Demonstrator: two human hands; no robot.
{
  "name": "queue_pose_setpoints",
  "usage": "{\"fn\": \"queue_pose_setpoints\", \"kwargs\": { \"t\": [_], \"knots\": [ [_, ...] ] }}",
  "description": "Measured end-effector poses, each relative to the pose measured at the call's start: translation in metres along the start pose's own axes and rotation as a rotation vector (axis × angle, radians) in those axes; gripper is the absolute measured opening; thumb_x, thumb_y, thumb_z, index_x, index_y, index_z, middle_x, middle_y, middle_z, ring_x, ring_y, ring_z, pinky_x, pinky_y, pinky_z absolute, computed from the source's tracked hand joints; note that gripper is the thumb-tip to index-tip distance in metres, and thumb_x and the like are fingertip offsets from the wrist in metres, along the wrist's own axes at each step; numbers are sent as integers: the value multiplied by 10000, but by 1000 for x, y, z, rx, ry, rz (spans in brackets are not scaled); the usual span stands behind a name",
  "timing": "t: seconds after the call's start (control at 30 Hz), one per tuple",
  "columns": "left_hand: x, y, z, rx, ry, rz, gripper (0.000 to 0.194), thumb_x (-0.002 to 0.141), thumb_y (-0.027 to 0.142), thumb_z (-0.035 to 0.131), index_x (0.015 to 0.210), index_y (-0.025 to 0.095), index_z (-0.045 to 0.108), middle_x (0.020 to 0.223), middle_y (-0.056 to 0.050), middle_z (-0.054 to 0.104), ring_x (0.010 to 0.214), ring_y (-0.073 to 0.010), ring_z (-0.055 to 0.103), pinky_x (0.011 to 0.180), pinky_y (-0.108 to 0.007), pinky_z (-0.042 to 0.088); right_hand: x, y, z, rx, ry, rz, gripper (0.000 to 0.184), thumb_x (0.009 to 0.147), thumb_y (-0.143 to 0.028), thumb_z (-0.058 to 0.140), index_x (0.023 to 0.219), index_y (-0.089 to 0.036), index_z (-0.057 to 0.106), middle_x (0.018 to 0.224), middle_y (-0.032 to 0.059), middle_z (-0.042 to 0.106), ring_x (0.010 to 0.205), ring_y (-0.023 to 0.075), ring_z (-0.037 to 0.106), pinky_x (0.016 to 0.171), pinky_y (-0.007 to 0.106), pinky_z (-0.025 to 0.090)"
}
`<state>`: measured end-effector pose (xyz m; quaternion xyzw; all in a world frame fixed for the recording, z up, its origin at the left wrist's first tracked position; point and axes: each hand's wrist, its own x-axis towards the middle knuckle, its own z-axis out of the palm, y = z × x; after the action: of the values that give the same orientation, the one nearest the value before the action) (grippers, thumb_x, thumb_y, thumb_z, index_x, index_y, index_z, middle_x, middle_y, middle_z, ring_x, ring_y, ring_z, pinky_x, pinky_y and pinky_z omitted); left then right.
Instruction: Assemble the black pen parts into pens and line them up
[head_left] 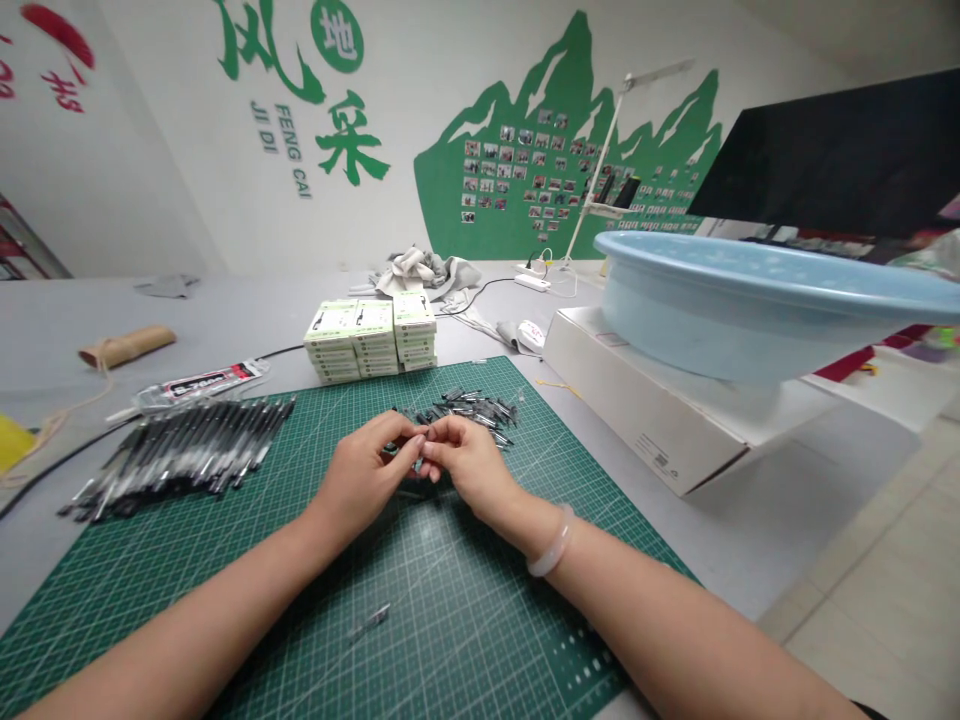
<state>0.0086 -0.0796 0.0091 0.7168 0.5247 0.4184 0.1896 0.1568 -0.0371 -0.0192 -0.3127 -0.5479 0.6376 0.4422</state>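
Note:
My left hand [367,470] and my right hand [465,462] meet fingertip to fingertip over the green cutting mat [450,620]. Both are pinched together on a small dark part [409,455] that is mostly hidden by the fingers. Just beyond the hands lies a heap of small dark pen parts [469,408]. A row of black pens [180,455] lies on the mat to the left. One small clear piece [373,620] rests alone on the mat near my forearms. A pale bracelet [553,545] is on my right wrist.
Stacked white-and-green boxes [371,338] stand behind the mat. A glue tube [199,383] lies at left. A light blue basin [757,300] sits on a white carton [660,420] at right. Cloth [424,270], a power strip [532,282] and cables lie farther back.

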Motion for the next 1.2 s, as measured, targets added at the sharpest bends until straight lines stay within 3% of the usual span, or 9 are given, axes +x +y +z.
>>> {"fn": "queue_pose_setpoints", "kwargs": {
  "t": [0.2, 0.33, 0.43, 0.5, 0.6, 0.67, 0.9, 1.07, 1.2],
  "knots": [
    [1, -1, 0, -113, -5, -169, 328, 892, 428, 540, 1117, 210, 633, 1014, -60, 672, 742, -179, 662, 561, -265, 543, 10, -2, -14, -161, 56, -67, 174, 697, -257, 663, 781, -197, 524, 612, -55, 573, 496, 115, 564, 464, 233, 431],
    [-5, 3, -11, 33, 24, -122, 271, 887, 436, 547, 991, 215, 663, 1001, -52, 681, 843, -199, 647, 639, -272, 526, 13, -1, -23, -356, 161, -154, 92, 745, -195, 601, 794, -208, 524, 642, -51, 566, 515, 120, 544, 494, 248, 421],
    [-15, 5, -24, 123, -22, -103, 240, 896, 407, 525, 924, 215, 666, 945, -39, 690, 843, -195, 634, 693, -280, 491, 13, 1, -28, -593, 193, -300, 64, 761, -152, 606, 786, -200, 571, 717, -23, 603, 653, 142, 567, 631, 274, 446],
    [-22, 8, -34, 149, -147, -107, 220, 881, 395, 537, 883, 212, 658, 879, -25, 688, 800, -186, 626, 686, -275, 468, 12, 1, -32, -752, 210, -378, 68, 766, -130, 623, 780, -193, 603, 769, -3, 624, 735, 155, 569, 705, 287, 439],
    [-31, 17, -47, 176, -580, -120, 197, 783, 413, 652, 842, 225, 651, 727, 16, 661, 675, -168, 602, 592, -250, 422, 10, -2, -37, -926, 260, -422, 69, 784, -117, 635, 787, -186, 628, 802, 16, 630, 768, 165, 562, 738, 296, 427],
    [-36, 25, -51, 247, -786, -113, 227, 688, 392, 732, 842, 243, 654, 675, 36, 642, 607, -161, 576, 511, -241, 360, 9, -5, -39, -1017, 283, -441, 64, 801, -121, 638, 810, -184, 639, 826, 26, 635, 788, 172, 561, 759, 303, 423],
    [-45, 26, -50, 214, -935, -203, 144, 668, 156, 571, 771, 246, 614, 668, 45, 606, 470, -133, 564, 412, -227, 327, 9, -3, -44, -1218, 292, -429, 105, 818, -103, 616, 853, -194, 654, 885, 55, 655, 912, 211, 555, 848, 335, 416],
    [-31, 7, -52, 240, -736, -21, 85, 682, 190, 620, 751, 235, 644, 690, 22, 632, 617, -152, 583, 539, -238, 400, 8, -7, -42, -1196, 352, -427, 103, 817, -122, 601, 858, -188, 666, 942, 86, 660, 963, 239, 540, 912, 391, 418],
    [-16, -10, -34, -166, -390, -175, 148, 788, 344, 613, 859, 215, 604, 677, 12, 629, 601, -160, 595, 559, -265, 463, 4, -11, -20, -781, 212, -395, 123, 824, -143, 580, 908, -196, 652, 921, 49, 670, 902, 203, 598, 882, 383, 477]
  ]
}}
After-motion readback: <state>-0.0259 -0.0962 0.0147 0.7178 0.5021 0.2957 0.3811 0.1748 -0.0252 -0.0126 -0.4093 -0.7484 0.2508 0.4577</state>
